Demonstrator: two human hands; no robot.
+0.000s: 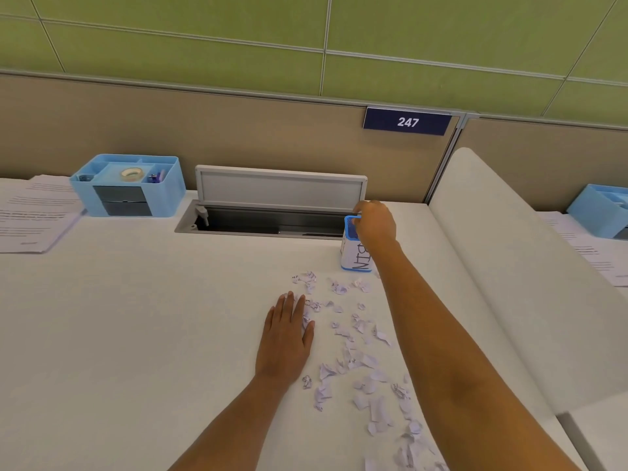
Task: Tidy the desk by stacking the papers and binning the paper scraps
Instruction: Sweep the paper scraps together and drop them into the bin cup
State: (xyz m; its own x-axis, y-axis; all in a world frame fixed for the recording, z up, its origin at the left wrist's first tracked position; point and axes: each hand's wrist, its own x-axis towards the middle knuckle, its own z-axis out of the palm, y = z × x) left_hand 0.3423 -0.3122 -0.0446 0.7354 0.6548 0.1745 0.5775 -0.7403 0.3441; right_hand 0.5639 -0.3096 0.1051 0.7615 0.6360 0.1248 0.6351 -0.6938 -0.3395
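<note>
the left hand [287,334] lies flat on the white desk [136,317], palm down, with its fingers straight and close together. its fingertips touch the left edge of the paper scraps [360,362]. the scraps are small and crumpled, and they lie in a long patch from the middle of the desk down to the near right edge. the right hand [375,224] reaches far out, and its curled fingers grip the top rim of the small blue bin [353,256]. the bin stands upright just behind the scraps, beside an open slot [265,226] in the desk. the papers [30,215] lie in a pile at the far left. a blue box [129,188] with a roll of tape [132,174] stands just beside them. a sign [407,122] on the wall says 247.
</note>
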